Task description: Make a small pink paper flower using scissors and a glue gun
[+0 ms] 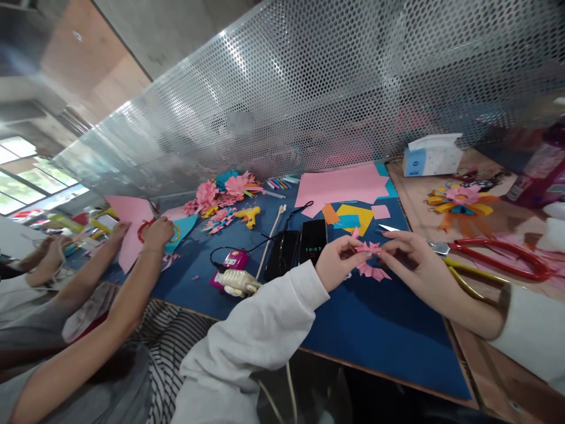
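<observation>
My left hand (338, 262) and my right hand (412, 256) meet over the blue mat (379, 330), both pinched on a small pink folded paper piece (367, 248). A second pink fringed paper piece (373, 272) lies on the mat just below them. Both arms wear white sleeves. A black phone (312, 241) lies just left of my left hand.
Red-handled scissors (494, 256) lie to the right, beside a paper flower (463, 200) and a tissue box (431, 154). Pink and coloured paper sheets (342, 185), a yellow glue gun (249, 216) and paper flowers (223, 191) lie farther back. Another person's hands (154, 232) cut pink paper at left. A perforated metal screen (309, 88) backs the table.
</observation>
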Action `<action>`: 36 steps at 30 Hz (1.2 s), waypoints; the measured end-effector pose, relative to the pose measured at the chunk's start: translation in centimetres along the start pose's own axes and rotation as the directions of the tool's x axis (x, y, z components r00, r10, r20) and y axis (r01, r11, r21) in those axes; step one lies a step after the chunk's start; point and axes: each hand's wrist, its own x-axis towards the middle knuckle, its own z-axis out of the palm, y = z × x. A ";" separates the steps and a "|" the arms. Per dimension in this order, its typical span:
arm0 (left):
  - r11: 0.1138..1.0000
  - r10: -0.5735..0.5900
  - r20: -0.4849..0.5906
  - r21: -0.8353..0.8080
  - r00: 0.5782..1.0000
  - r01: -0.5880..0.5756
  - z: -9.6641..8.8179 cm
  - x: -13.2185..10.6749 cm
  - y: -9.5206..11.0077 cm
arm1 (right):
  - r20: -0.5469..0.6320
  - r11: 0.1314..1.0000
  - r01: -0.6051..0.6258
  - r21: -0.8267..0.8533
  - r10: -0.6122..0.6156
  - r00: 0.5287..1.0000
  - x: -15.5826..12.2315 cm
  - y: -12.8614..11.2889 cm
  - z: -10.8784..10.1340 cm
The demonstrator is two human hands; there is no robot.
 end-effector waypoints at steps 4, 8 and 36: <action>0.999 0.031 0.014 0.017 0.999 -0.031 -0.1 0.1 -0.4 | 0.037 0.997 -0.061 -0.041 0.063 0.997 0.1 0.0 0.0; 0.997 0.060 0.023 0.036 0.998 -0.061 -0.2 0.1 -0.4 | 0.044 0.992 -0.124 -0.023 0.125 0.991 0.2 0.2 0.0; 0.976 0.046 0.033 0.209 0.998 -0.052 -0.6 0.2 -0.1 | 0.198 0.982 -0.004 -0.190 0.042 0.979 0.3 -0.6 -0.4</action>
